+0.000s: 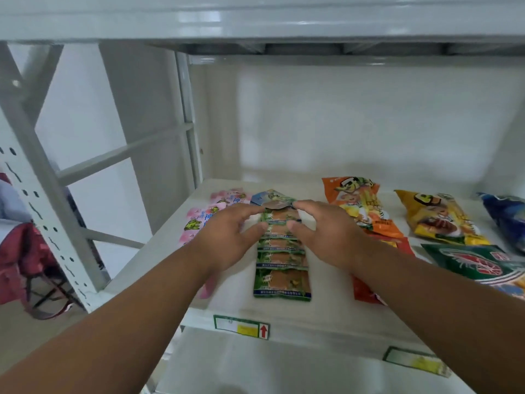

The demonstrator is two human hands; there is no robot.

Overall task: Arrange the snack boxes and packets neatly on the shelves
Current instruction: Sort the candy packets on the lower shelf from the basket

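Observation:
A row of overlapping green-and-brown snack packets [282, 263] lies on the white shelf [326, 305], running from front to back. My left hand [230, 237] and my right hand [326, 231] hover on either side of the row's far part, fingers relaxed and spread, fingertips close to the top packet [279, 207]. Neither hand grips anything. Pink packets [199, 220] lie left of the row, partly hidden by my left hand. A red packet [366, 291] lies under my right forearm.
To the right lie an orange bag [360, 203], a yellow bag [437, 220], a blue bag [508, 217] and a green bag [483, 260]. The upper shelf [255, 21] hangs overhead. A perforated upright [42, 211] stands at left, with red cloth [20, 260] behind it.

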